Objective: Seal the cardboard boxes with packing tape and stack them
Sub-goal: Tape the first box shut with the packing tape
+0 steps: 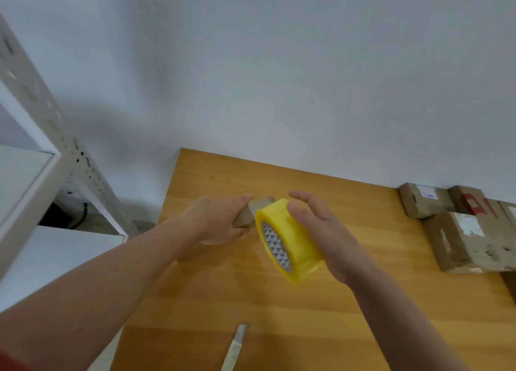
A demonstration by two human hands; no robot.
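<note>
Early stage: left hand (220,222) curled round small box (252,213), 10 o'clock of tape roll (293,242); right hand (329,239) loosely wrapped round roll. Taping apparently not begun. Other boxes (458,233) piled at table's (251,301) 3 o'clock; stacking pending.

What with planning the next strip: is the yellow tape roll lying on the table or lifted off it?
Lifted: the right hand holds the tape roll tilted on edge above the table, core showing.
</note>
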